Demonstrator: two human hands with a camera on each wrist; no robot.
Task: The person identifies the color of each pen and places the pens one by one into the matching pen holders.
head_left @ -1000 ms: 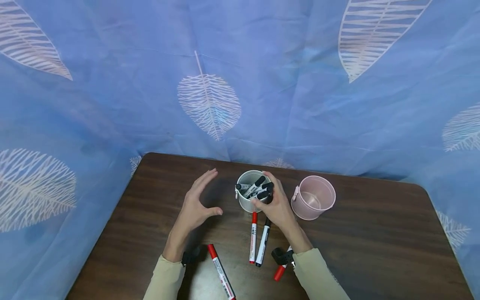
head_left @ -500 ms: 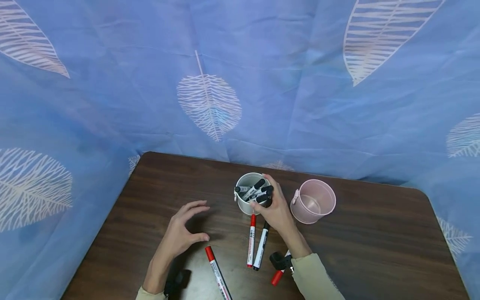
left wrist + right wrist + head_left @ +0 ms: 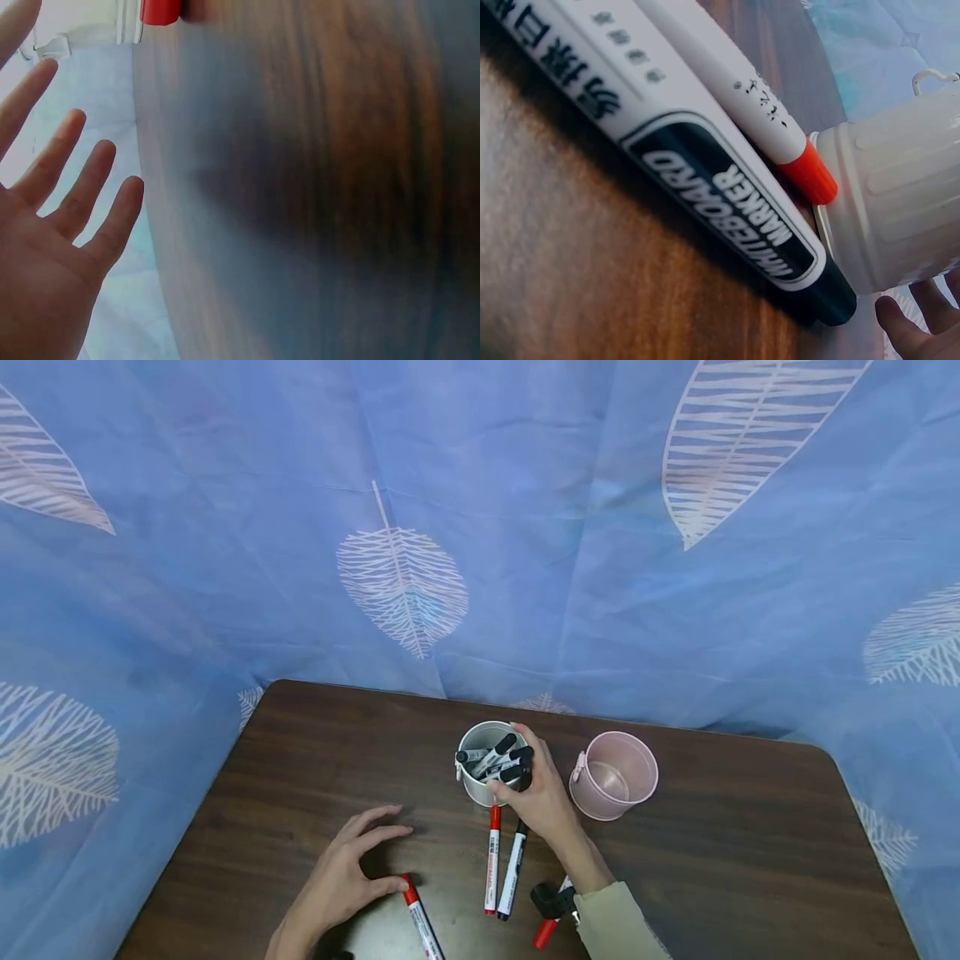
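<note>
Left grip point(image 3: 337, 881): released, fingers apart; lowered within past second from beside white bucket point(image 3: 477, 788) to nearer part of table point(image 3: 712, 843). Thumb now at cap of leftmost red-capped marker point(image 3: 422, 922), apparently touching. Implication, as judged: marker within reach, not yet held. Right grip point(image 3: 546, 803): grasping white bucket by right side, unchanged. Bucket upright, containing several black-capped markers point(image 3: 497, 755). Loose black-capped marker point(image 3: 512, 875): just in front. Pink bucket point(image 3: 600, 795): upright, farther right.

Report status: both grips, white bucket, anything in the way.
Left grip open, thumb at red-capped marker, contact unclear. Right grip holding white bucket, black-capped markers inside. Possible snag: marker pair lying just in front of bucket.
</note>
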